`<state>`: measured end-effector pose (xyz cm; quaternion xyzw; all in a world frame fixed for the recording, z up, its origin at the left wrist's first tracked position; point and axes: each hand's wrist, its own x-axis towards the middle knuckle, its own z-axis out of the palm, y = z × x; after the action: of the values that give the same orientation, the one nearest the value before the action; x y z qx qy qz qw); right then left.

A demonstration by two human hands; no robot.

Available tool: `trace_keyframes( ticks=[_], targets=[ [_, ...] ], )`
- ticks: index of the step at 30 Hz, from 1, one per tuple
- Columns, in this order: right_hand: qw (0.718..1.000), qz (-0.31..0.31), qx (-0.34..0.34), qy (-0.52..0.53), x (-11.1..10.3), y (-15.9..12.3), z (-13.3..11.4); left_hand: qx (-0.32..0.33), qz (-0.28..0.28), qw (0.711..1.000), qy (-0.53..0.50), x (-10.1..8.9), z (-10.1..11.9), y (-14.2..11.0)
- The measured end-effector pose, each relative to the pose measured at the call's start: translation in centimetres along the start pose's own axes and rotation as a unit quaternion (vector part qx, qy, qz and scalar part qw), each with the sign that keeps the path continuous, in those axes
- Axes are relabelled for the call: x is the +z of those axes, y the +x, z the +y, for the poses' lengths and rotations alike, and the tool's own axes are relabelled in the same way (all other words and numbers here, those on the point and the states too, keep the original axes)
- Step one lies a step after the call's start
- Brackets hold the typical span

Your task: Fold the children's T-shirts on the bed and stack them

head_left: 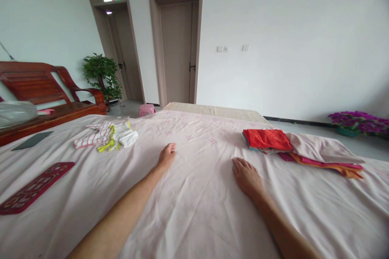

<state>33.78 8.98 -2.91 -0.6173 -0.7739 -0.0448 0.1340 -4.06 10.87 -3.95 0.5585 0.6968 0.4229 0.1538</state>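
Note:
My left hand (167,155) rests on its side on a pale pink bedsheet (194,194), its fingers curled in and no object visible in them. To its left lies a loose bunch of white cloth with red stripes and yellow-green trim (109,134). My right hand (246,175) lies palm down on the sheet with its fingers stretched out, holding nothing. Just beyond it, to the right, is a stack of folded cloths with a red one (267,139) on top. A pale folded cloth (322,147) lies beside that, over magenta and orange fabric.
On the left lie a dark red patterned panel (36,186) and a dark flat tablet-like object (33,140). Past the sheet stand a wooden bench (39,85), a potted plant (101,75), a pink stool (147,109) and purple flowers (352,119).

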Motion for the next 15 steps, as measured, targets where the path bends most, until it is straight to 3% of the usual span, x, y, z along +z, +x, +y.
trace_keyframes(
  ticks=[3,9,15],
  targets=[
    [1.0,0.002,-0.004,0.0,0.2,0.1,0.2,-0.006,0.039,0.998,0.055,-2.8,-0.9,1.5],
    [1.0,0.008,-0.004,0.002,0.5,0.3,0.3,-0.083,0.164,0.968,0.174,-11.1,-4.6,4.5],
    [1.0,0.015,-0.002,-0.004,0.4,0.3,0.1,-0.169,0.167,0.95,0.202,-15.5,-7.9,5.5]
  ],
)
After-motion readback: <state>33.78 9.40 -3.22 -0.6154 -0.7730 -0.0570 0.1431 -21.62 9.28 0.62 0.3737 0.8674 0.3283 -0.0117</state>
